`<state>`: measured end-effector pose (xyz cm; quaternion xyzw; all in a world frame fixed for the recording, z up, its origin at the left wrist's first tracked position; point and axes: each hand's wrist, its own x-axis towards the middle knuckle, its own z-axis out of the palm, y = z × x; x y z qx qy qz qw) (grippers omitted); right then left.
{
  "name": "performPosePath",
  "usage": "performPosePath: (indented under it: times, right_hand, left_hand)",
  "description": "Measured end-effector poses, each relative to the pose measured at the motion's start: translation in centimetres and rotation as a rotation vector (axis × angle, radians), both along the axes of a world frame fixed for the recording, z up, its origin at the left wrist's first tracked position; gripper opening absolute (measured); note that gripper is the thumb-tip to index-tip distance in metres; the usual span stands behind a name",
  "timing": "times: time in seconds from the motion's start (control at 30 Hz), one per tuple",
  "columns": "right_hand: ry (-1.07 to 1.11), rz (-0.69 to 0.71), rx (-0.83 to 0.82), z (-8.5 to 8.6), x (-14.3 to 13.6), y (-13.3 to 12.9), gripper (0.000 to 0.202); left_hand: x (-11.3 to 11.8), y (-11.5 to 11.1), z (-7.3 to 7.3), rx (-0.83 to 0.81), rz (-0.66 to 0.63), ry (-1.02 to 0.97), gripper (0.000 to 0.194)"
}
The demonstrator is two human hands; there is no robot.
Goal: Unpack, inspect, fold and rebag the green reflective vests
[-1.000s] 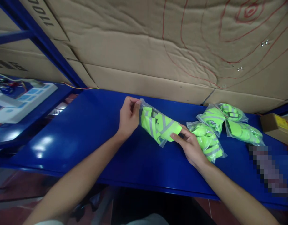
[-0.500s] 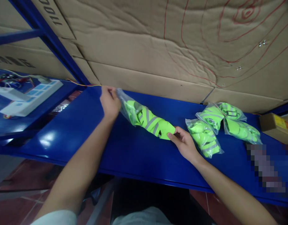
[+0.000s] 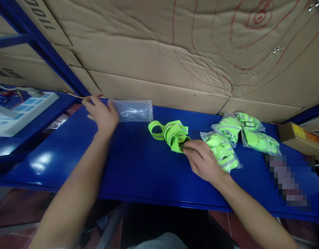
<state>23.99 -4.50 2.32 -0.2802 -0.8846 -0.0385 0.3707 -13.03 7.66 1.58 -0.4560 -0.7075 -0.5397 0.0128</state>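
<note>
Left hand (image 3: pixel 102 112) and right hand (image 3: pixel 204 162) are reaching forward, well apart, over one blue tabletop (image 3: pixel 138 176). At far left, one white power strip (image 3: pixel 26 112) is resting on a neighbouring blue surface, slanting up toward the right. Next along, the left forearm (image 3: pixel 73 176) is angling up from the bottom edge, and its hand is lying open-fingered and released, its thumb side overlapping the left end of one clear plastic bag (image 3: pixel 135 110); whether skin is touching plastic I cannot tell. That bag is lying flat near the back edge, its long axis running left to right.

Between the hands, one yellow-green strap bundle (image 3: pixel 172 133) with grey stripes is sitting apart from the bag, its long axis sloping down toward the right, one round loop (image 3: pixel 157 136) pointing left. The right hand is pinching its lower right end, the right forearm (image 3: pixel 253 205) slanting in from the lower right. Beyond, four bagged bundles (image 3: pixel 228 128) are lying clustered, one of them partly hiding behind that hand. Farthest right, one cardboard box (image 3: pixel 299 140) is resting near the back.
</note>
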Motion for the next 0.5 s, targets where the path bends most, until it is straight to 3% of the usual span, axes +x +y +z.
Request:
performPosePath:
  times: [0.07,0.17,0.23,0.37,0.5]
  right_hand:
    - [-0.18,0.087,0.038,-0.5,-0.6,-0.2,0.025]
    - [-0.279,0.164,0.024,-0.8,-1.4,-0.7,0.021]
    - [-0.165,0.206,-0.059,-0.5,-1.6,-1.0,0.016]
    - [0.036,0.105,-0.18,0.1,-1.3,-0.7,0.014]
    - [-0.052,-0.134,-0.365,-0.5,-0.4,0.4,0.015]
  left_hand:
    - [3.4,-1.4,0.8,0.004,-0.038,0.248,0.043]
    - [8.7,-4.1,1.5,-0.152,-0.462,0.389,0.024]
    - [11.6,-6.1,1.4,-0.331,-0.794,0.449,0.031]
    - [14.2,-8.8,0.6,-0.522,-0.908,0.495,0.066]
    - [13.7,-7.9,-0.3,-0.509,-1.048,0.231,0.073]
